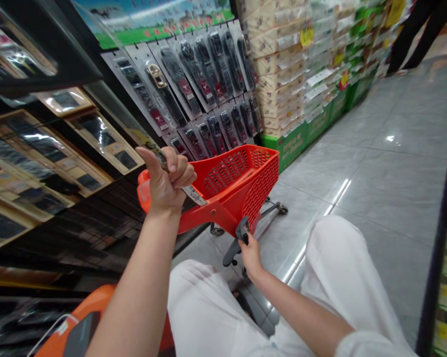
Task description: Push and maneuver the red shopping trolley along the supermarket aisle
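Clear plastic packaging, a long belt pack [149, 144], sat clamped in the left hand's [166, 178] closed grip above the red cart [246, 183], not yet dropped in, while the right hand [250, 254] gripped the cart handle [242, 230]. Judging by that, picking was done and placing remained; more belts hung on the rack [204, 84] beyond

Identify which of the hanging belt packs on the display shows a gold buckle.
It is the belt pack with the gold buckle in the upper hanging row, second from the left. The other belt packs beside it show only dark belts with red labels.
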`<state>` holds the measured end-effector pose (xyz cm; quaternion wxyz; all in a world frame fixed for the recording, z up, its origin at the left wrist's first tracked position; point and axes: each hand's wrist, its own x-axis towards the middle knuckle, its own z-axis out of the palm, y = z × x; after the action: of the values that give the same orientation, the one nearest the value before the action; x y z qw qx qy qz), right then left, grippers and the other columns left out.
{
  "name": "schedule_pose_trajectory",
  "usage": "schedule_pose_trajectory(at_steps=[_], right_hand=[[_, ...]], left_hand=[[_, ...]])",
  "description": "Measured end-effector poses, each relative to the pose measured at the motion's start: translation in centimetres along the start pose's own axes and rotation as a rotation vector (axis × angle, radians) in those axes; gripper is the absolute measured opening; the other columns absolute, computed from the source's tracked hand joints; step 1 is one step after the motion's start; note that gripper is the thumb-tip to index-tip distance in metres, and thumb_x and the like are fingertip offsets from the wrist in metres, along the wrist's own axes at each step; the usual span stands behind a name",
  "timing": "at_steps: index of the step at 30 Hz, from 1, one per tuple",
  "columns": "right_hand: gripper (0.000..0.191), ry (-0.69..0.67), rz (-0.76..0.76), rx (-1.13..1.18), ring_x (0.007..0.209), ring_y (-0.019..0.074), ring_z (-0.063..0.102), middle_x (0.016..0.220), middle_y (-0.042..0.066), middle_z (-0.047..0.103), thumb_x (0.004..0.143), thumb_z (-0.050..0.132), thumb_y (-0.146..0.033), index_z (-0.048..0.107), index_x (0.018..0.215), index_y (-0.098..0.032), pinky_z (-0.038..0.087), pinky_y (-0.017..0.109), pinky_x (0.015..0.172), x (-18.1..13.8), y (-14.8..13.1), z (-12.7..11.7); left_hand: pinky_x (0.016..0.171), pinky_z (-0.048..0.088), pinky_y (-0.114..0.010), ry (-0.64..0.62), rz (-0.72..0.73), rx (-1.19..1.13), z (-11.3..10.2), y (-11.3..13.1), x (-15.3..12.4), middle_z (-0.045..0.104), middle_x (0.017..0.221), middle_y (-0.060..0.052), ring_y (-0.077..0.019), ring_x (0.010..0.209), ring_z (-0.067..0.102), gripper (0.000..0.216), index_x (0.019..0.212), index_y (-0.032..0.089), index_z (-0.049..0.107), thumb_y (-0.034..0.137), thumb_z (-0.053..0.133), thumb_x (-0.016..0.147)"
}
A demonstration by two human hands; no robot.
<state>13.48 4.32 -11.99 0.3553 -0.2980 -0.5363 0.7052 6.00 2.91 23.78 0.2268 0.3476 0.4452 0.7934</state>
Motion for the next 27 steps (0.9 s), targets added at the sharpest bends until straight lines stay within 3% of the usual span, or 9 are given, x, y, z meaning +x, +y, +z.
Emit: schedule_pose_trajectory(at_steps=[3,7,11,14,18,23,25,27], right_hand=[[0.055,-0.076,-0.170,-0.023,0.133,0.0276,0.052,0.140,0.005,0.058,0.082,0.057,-0.019,0.057,0.137,-0.021,0.035,0.050,0.115,-1.5,-4.5,1.2],[0.058,-0.195,-0.369,-0.044,0.132,0.0272,0.053,0.140,0.005,0.058,0.086,0.052,-0.014,0.049,0.144,-0.023,0.040,0.052,0.113,-2.0,-11.8,1.7],[0.076,-0.283,-0.659,-0.237,0.146,0.0277,0.032,0.156,0.000,0.036,0.079,0.042,0.001,0.041,0.148,-0.030,0.030,0.054,0.118,-0.9,-16.8,1.4],[0.083,-0.290,-0.882,-0.416,0.151,0.0312,0.012,0.160,-0.002,0.027,0.075,0.039,0.005,0.040,0.148,-0.036,0.021,0.065,0.118,0.7,-16.4,1.0],[0.081,-0.296,-1.104,-0.432,0.150,0.0301,0.015,0.160,0.001,0.027,0.081,0.038,0.005,0.033,0.150,-0.037,0.029,0.065,0.115,1.9,-13.6,1.0],[0.072,-0.360,-1.223,-0.461,0.151,0.0324,0.006,0.156,0.000,0.038,0.084,0.042,0.001,0.045,0.145,-0.037,0.024,0.068,0.116,1.2,-14.4,2.5],[0.069,-0.416,-1.279,-0.490,0.151,0.0313,0.009,0.150,-0.002,0.047,0.084,0.045,0.000,0.050,0.140,-0.040,0.022,0.069,0.116,1.4,-15.0,2.6],[0.071,-0.378,-1.280,-0.468,0.151,0.0293,0.013,0.148,-0.001,0.049,0.083,0.043,0.002,0.050,0.140,-0.040,0.024,0.068,0.116,1.9,-15.1,2.2]], left_hand=[[0.033,0.012,-0.017,-0.013,0.003,0.002,-0.2,-0.1,-0.1,0.018,0.041,0.009,-0.0034,0.033,0.011,0.065,0.050,0.017,0.033,0.070,0.050,0.083],[0.034,0.016,-0.016,-0.061,0.007,0.001,-0.6,-0.1,-0.2,0.021,0.042,0.009,-0.0030,0.032,0.014,0.064,0.052,0.017,0.036,0.071,0.049,0.081],[0.037,0.022,-0.015,-0.070,-0.037,0.036,-1.0,0.5,-0.5,0.027,0.044,0.009,-0.0039,0.033,0.024,0.060,0.055,0.017,0.042,0.071,0.052,0.079],[0.045,0.039,-0.018,-0.126,-0.027,0.174,-1.4,1.1,-0.7,0.041,0.047,0.006,-0.0079,0.042,0.046,0.058,0.060,0.017,0.051,0.074,0.058,0.071],[0.067,0.054,-0.028,-0.172,-0.048,0.254,-1.7,1.8,-1.0,0.059,0.059,-0.001,-0.0153,0.063,0.064,0.061,0.064,0.017,0.055,0.077,0.056,0.070],[0.089,0.052,-0.037,-0.180,-0.044,0.233,-1.5,2.0,-1.5,0.070,0.072,-0.007,-0.0208,0.082,0.070,0.059,0.064,0.017,0.056,0.076,0.056,0.072],[0.094,0.050,-0.039,-0.153,-0.061,0.236,-1.6,2.2,-1.7,0.072,0.078,-0.009,-0.0233,0.090,0.071,0.059,0.066,0.017,0.058,0.075,0.057,0.071],[0.097,0.048,-0.041,-0.140,-0.103,0.235,-1.7,2.4,-2.0,0.074,0.084,-0.010,-0.0255,0.097,0.070,0.058,0.070,0.016,0.061,0.075,0.059,0.071]])
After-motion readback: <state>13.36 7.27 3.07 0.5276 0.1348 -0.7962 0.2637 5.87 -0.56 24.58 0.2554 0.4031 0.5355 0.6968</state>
